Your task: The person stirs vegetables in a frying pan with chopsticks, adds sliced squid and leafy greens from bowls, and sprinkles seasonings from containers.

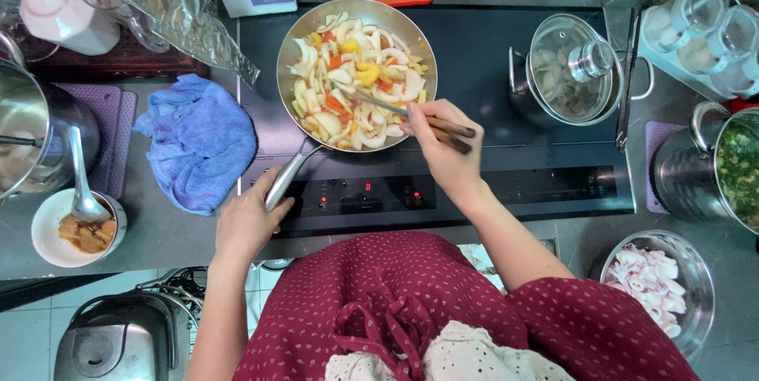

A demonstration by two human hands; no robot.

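A round steel frying pan (294, 41) sits on the black induction cooktop (490, 49), filled with sliced white onion, orange carrot pieces and yellow pepper chunks (348, 84) heaped across its whole base. Its long metal handle (283, 179) slants down toward the near edge of the cooktop, its end inside the left hand (249, 223). A pair of chopsticks (411, 116), metal at the tips and brown wood at the back, lies slanted over the pan's near rim with the tips in the vegetables, pinched in the right hand (443, 148).
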